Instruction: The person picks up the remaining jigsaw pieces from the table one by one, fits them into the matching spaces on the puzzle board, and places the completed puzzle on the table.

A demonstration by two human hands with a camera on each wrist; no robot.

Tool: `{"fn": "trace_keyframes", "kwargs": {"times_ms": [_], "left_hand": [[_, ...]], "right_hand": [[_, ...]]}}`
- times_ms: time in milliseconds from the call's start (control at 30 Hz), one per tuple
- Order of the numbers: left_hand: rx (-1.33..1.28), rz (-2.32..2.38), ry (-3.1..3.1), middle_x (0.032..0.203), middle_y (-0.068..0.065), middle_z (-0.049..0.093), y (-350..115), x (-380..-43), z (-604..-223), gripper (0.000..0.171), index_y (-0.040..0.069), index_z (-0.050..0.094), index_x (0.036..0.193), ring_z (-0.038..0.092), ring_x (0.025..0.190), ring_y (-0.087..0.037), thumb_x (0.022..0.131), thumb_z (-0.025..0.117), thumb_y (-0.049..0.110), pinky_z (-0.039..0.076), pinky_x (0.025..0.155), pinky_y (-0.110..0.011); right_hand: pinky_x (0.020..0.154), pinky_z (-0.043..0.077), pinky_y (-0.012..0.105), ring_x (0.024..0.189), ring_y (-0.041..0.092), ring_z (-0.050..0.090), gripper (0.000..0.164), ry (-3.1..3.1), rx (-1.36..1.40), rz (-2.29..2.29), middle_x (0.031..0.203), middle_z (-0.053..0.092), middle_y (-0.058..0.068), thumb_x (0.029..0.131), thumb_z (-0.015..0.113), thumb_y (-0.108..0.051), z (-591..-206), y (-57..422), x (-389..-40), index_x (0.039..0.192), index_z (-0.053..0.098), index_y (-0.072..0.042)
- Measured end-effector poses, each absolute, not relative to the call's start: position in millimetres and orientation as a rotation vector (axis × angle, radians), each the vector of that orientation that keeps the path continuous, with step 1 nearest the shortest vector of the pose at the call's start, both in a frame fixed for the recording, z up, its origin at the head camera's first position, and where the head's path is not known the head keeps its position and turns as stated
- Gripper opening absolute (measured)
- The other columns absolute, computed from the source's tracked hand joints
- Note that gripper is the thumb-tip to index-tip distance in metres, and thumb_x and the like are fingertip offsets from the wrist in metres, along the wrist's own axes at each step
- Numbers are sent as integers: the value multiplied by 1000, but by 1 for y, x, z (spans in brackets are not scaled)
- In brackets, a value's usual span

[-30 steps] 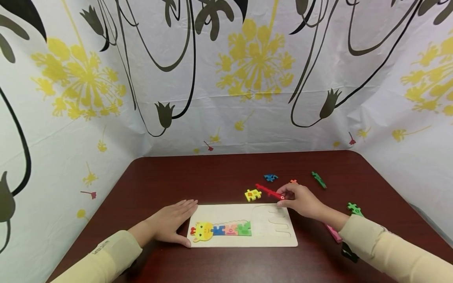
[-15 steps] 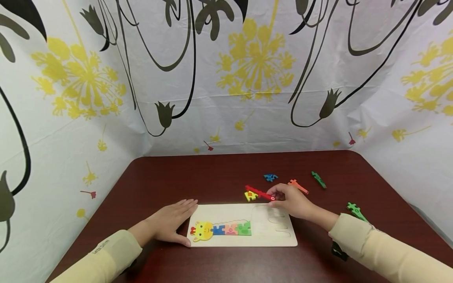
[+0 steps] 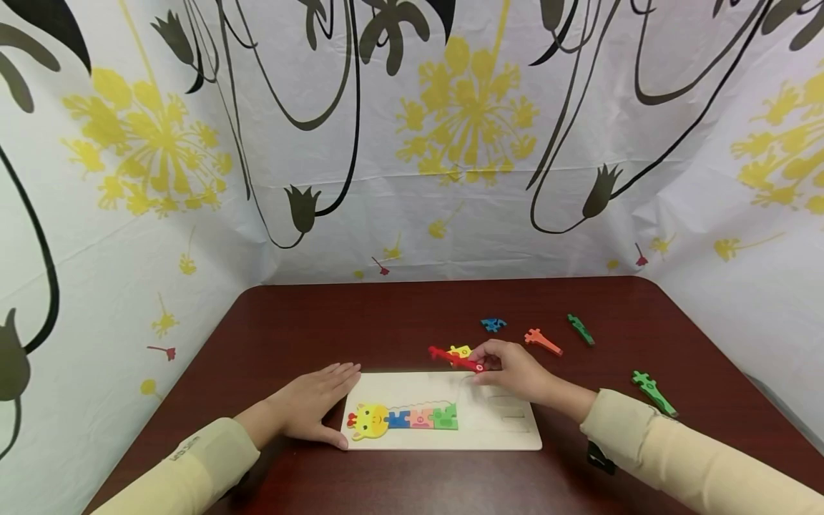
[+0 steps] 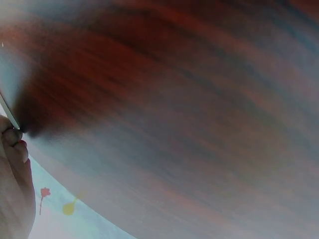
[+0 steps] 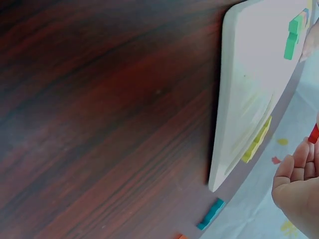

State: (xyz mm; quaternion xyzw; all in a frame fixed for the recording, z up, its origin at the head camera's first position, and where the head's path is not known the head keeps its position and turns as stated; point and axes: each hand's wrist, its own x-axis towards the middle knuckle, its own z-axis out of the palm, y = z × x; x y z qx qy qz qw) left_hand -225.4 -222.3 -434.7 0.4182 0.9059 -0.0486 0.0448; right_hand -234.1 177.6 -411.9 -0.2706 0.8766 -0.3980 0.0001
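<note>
My right hand (image 3: 511, 370) pinches a long red puzzle piece (image 3: 450, 357) just beyond the board's far edge. That piece partly covers a yellow puzzle piece (image 3: 462, 350). In the right wrist view, only a bit of the red piece (image 5: 313, 134) shows at the fingertips. My left hand (image 3: 315, 402) rests with straight fingers at the left edge of a pale wooden puzzle board (image 3: 412, 385). A yellow giraffe head piece (image 3: 370, 421) lies in the board, joined by a blue piece (image 3: 399, 419), a pink piece (image 3: 421, 418) and a green piece (image 3: 445, 417). Outlined slots show at its right end.
Loose on the brown table (image 3: 309, 322) lie a blue piece (image 3: 493, 325), an orange piece (image 3: 543, 341), a small green piece (image 3: 581, 329) and a larger green piece (image 3: 654, 393). A patterned cloth (image 3: 476, 236) hangs around the table's back and sides.
My right hand has carried the red piece left, now in front of the yellow piece. The orange and larger green pieces are uncovered; a pink piece at right is now hidden. The left hand stays.
</note>
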Motion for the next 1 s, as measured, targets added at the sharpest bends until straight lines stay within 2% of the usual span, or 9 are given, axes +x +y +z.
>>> {"fn": "trace_keyframes", "kwargs": {"times_ms": [700, 1000], "left_hand": [[1269, -156, 2764, 161, -9, 18, -223, -228, -436, 114, 6, 19, 155, 14, 146, -22, 77, 34, 87, 18, 116, -38], [1261, -154, 2769, 160, -9, 18, -222, -228, -437, 114, 6, 20, 155, 15, 146, -22, 76, 34, 88, 18, 116, -38]], "right_hand": [[75, 52, 29, 83, 14, 55, 22, 2737, -969, -1212, 92, 61, -4, 80, 79, -8, -414, 156, -236, 100, 69, -7], [73, 49, 26, 82, 17, 54, 22, 2718, -1001, -1171, 88, 59, -4, 80, 80, -8, -414, 146, -235, 100, 70, -7]]}}
